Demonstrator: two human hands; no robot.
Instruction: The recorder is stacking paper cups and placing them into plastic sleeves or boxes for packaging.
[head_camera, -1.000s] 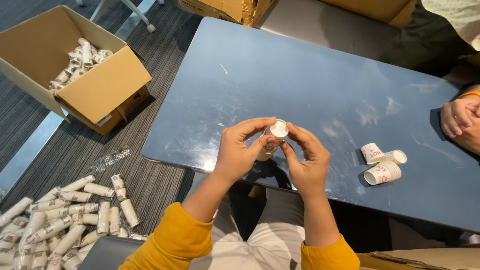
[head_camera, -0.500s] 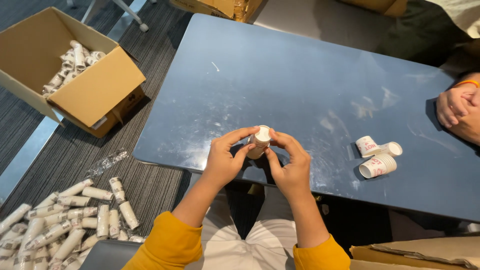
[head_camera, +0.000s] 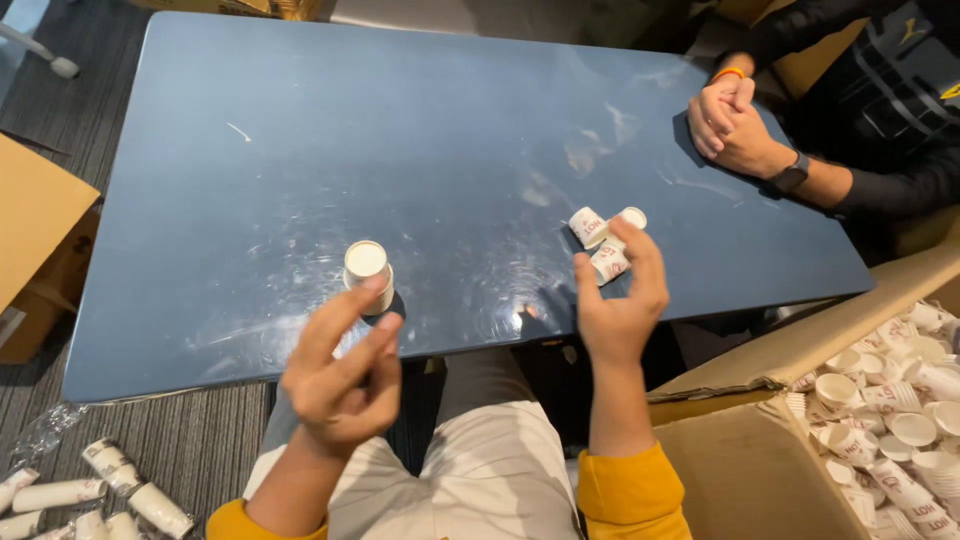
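The left hand (head_camera: 335, 375) hovered over the near edge of the blue table (head_camera: 300, 150), its fingers (head_camera: 345, 310) loosely curled and gripping nothing; the index fingertip overlapped the lower rim of a small white paper cup (head_camera: 366, 271), and whether it touched could not be told. That cup stood upside down on the table close to the near edge, left of the middle. The right hand (head_camera: 620, 305) was raised past the near edge with fingers spread and empty. Its fingertips covered part of a cluster of 3 small printed paper cups (head_camera: 603, 240) lying on their sides near the right end of the near edge, so their full outlines could not be made out.

At the far right corner, another person's clasped hands (head_camera: 730, 125) rested on the table, the dark sleeves cut off by the frame. A brown cardboard box (head_camera: 760, 470) at lower right, cut by the frame, held many loose paper cups (head_camera: 890, 400), too jumbled to count. On the carpet (head_camera: 180, 460) below the table's left near corner lay stacked cup sleeves (head_camera: 120, 490), partly cropped, beside crumpled clear plastic wrap (head_camera: 45, 430). Another cardboard box (head_camera: 35, 230) showed only a flap at the left edge; its contents were hidden.
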